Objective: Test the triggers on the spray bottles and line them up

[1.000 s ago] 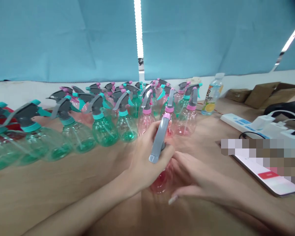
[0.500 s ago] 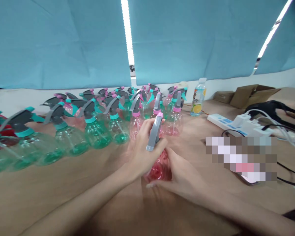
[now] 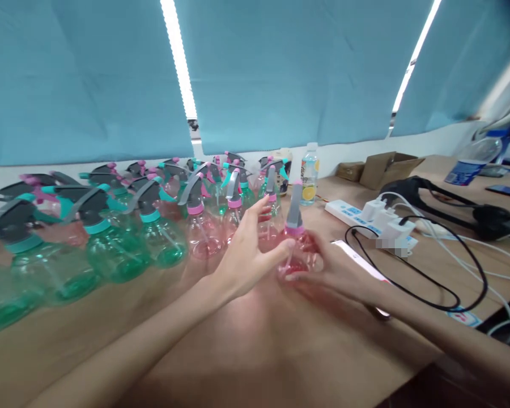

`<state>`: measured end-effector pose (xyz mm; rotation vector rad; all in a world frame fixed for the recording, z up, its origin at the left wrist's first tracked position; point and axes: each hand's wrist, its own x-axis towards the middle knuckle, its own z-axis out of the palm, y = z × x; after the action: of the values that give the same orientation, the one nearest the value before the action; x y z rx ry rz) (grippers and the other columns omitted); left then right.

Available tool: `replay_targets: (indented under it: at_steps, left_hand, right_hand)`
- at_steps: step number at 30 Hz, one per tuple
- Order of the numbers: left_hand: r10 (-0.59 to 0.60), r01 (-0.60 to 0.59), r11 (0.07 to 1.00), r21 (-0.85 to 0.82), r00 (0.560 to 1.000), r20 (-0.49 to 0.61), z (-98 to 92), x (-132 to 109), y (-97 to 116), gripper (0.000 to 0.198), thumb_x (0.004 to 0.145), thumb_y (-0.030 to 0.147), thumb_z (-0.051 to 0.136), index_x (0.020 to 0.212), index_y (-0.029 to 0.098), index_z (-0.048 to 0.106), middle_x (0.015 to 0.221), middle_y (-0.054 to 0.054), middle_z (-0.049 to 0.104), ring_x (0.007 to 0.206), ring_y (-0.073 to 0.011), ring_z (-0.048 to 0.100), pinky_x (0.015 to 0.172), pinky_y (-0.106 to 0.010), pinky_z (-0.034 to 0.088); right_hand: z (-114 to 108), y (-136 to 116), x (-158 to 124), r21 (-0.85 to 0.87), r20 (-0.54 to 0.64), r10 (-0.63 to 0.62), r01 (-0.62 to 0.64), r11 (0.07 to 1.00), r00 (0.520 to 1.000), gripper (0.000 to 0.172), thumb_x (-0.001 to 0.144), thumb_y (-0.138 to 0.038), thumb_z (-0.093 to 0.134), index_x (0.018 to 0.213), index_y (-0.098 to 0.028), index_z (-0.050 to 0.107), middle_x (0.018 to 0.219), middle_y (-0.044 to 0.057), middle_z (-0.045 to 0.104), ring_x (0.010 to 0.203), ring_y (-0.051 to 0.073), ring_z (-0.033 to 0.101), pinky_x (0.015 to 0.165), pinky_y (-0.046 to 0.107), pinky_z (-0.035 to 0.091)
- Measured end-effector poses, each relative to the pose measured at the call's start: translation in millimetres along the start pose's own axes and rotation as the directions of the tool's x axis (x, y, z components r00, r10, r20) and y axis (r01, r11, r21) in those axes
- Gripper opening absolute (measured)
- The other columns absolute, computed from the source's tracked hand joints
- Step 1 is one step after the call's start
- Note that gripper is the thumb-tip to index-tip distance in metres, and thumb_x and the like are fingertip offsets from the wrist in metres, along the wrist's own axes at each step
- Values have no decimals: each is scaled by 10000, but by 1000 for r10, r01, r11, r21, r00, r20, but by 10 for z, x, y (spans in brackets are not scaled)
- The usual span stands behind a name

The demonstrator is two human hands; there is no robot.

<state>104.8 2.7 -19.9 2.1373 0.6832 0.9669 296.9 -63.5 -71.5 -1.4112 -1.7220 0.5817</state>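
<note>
A pink spray bottle (image 3: 295, 258) with a grey trigger head and pink collar stands upright at the right end of the front row. My right hand (image 3: 327, 266) is wrapped round its body from the right. My left hand (image 3: 250, 249) is open beside it, fingers spread, its thumb near the bottle; whether the thumb touches it I cannot tell. Behind my left hand stand more pink spray bottles (image 3: 204, 232), partly hidden by its fingers. Green spray bottles (image 3: 161, 241) with turquoise collars continue the row to the left.
A lemon-labelled drink bottle (image 3: 309, 175) stands behind. To the right are a white power strip (image 3: 352, 216) with plugged chargers, looping black and white cables, a phone (image 3: 357, 258) partly under my right arm, a black strapped device (image 3: 416, 195), a cardboard box (image 3: 385, 169) and another plastic bottle (image 3: 471, 161).
The pink spray bottle has moved forward and right, to the end of the row, in my right hand. My left hand has let go of its top and opened. The view has turned right.
</note>
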Motion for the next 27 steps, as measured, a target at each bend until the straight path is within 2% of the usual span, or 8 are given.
replay_targets:
  at_steps: [2, 6, 9, 12, 15, 19, 24, 27]
  left_hand:
    - [0, 0, 999, 44, 1000, 7, -20, -21, -63, 639, 855, 367, 625, 1411, 221, 345, 1383, -144, 495, 1267, -290, 492, 1032, -533, 426]
    - [-62, 40, 980, 197, 993, 104, -23, -149, -249, 377, 911, 315, 552, 1263, 213, 462, 1310, -111, 563, 1202, -266, 542, 1023, -523, 431]
    - [-90, 46, 967, 252, 982, 167, 18, -293, -411, 300, 902, 256, 546, 1197, 232, 502, 1220, -89, 606, 1103, -280, 590, 962, -563, 455]
    - [-73, -22, 930, 367, 967, 245, 73, -415, -537, 262, 892, 189, 504, 1147, 249, 516, 1203, -67, 598, 1116, -277, 583, 960, -559, 459]
    - [-9, -98, 922, 375, 962, 272, 122, -467, -613, 294, 885, 160, 488, 1166, 250, 492, 1213, -70, 578, 1119, -254, 581, 946, -501, 491]
    - [47, -153, 916, 370, 959, 279, 162, -432, -658, 303, 878, 136, 484, 1158, 251, 482, 1196, -63, 579, 1108, -242, 584, 941, -482, 501]
    - [44, -153, 914, 375, 958, 283, 152, -329, -636, 268, 885, 128, 465, 1126, 241, 500, 1187, -67, 582, 1100, -244, 587, 924, -494, 508]
    - [15, -131, 913, 387, 957, 290, 130, -282, -598, 246, 889, 124, 463, 1099, 232, 530, 1193, -75, 588, 1112, -254, 587, 947, -525, 492]
  right_hand:
    - [-188, 135, 115, -12, -105, -11, 10, 1000, 994, 734, 693, -504, 806, 1286, -241, 462, 1193, 105, 641, 1069, 319, 635, 897, 507, 529]
    - [-473, 413, 371, -105, -148, 34, -50, 993, 988, 761, 690, -541, 789, 1295, -206, 470, 1197, 137, 614, 1069, 328, 619, 892, 497, 529]
    - [-558, 615, 548, -125, -171, 81, -103, 987, 982, 817, 682, -555, 784, 1337, -202, 447, 1222, 161, 593, 1049, 352, 616, 853, 525, 533]
    - [-551, 779, 688, -130, -162, 102, -124, 984, 981, 854, 679, -538, 793, 1368, -185, 430, 1242, 172, 584, 1039, 343, 622, 859, 501, 530]
    - [-502, 871, 778, -120, -136, 102, -119, 986, 985, 833, 695, -515, 792, 1362, -163, 436, 1254, 187, 581, 1039, 336, 630, 820, 465, 548]
    - [-439, 901, 830, -93, -78, 55, -62, 994, 995, 729, 709, -442, 801, 1305, -165, 487, 1200, 159, 633, 996, 308, 658, 791, 429, 564]
    - [-417, 904, 843, -78, -28, -7, 5, 997, 1000, 589, 753, -418, 767, 1234, -179, 527, 1083, 125, 693, 935, 291, 686, 766, 409, 572]
    - [-430, 889, 839, -103, -28, -18, 15, 995, 999, 571, 764, -440, 754, 1229, -196, 530, 1107, 128, 690, 961, 305, 684, 804, 437, 565]
